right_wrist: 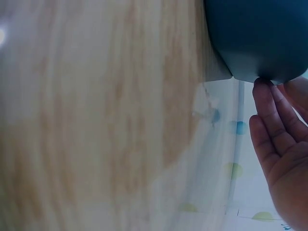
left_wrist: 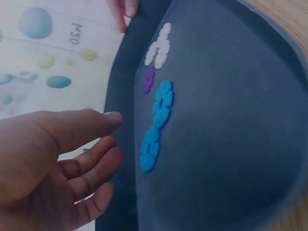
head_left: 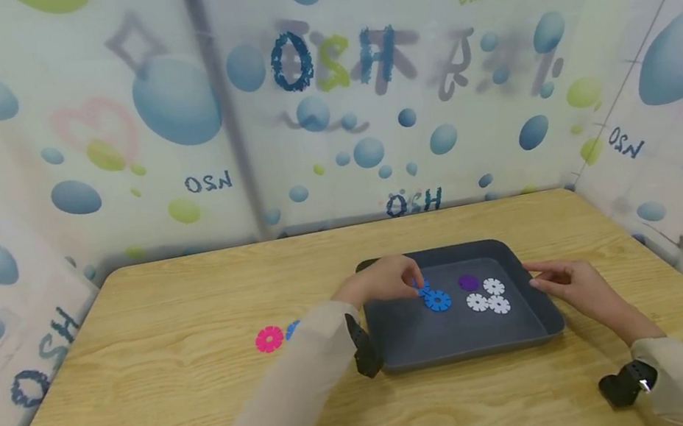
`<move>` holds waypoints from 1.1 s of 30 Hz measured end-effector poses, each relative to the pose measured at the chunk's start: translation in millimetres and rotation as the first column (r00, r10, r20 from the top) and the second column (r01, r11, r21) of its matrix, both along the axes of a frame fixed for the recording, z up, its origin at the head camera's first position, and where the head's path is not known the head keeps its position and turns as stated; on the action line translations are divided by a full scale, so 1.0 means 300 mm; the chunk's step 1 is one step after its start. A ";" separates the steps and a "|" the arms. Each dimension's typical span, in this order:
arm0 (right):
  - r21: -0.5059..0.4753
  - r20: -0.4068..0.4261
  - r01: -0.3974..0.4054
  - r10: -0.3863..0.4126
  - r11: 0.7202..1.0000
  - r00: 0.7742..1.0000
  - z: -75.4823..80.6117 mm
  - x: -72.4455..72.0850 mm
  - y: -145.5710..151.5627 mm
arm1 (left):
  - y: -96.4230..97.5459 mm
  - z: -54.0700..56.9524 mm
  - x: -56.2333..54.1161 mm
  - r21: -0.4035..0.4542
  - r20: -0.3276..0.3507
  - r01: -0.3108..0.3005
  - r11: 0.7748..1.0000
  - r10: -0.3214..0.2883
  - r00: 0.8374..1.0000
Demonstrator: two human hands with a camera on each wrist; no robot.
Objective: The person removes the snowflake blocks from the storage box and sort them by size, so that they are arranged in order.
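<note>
In the head view my left hand (head_left: 392, 278) is over the left part of the dark grey tray (head_left: 449, 345). The left wrist view shows its thumb and loosely bent fingers apart, with nothing held between them. Close by, two blue notched discs (left_wrist: 162, 103) touch each other on the tray floor. To their right are a purple disc (head_left: 469, 283) and a cluster of white discs (head_left: 499, 304). My right hand (head_left: 570, 285) touches the tray's right rim from outside; its fingers look fairly straight in the right wrist view.
Left of the tray, a pink disc (head_left: 269, 339) lies on the wooden table (head_left: 199, 414), beside a blue disc (head_left: 292, 329) partly covered by my left sleeve. A patterned curtain (head_left: 329, 133) rises behind the table and along its sides.
</note>
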State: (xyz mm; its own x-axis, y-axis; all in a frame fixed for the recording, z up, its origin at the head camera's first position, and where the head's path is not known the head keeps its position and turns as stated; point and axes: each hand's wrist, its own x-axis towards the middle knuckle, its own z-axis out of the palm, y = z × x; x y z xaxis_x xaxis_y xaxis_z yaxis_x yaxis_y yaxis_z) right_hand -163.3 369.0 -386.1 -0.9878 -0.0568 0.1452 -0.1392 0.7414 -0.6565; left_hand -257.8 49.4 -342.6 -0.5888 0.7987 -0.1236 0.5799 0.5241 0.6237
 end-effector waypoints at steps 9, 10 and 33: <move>0.000 0.007 0.009 -0.009 1.000 1.000 0.001 0.002 -0.003 | 0.107 -0.017 -0.011 -0.109 0.013 -0.051 0.993 0.053 0.999; -0.003 0.007 0.009 -0.009 1.000 1.000 0.002 0.002 -0.003 | 0.116 -0.018 -0.012 -0.126 0.014 -0.059 0.990 0.062 0.998; -0.002 0.023 0.007 -0.007 1.000 1.000 0.005 0.003 -0.004 | 0.174 -0.059 -0.023 -0.237 0.038 -0.152 0.960 0.165 0.985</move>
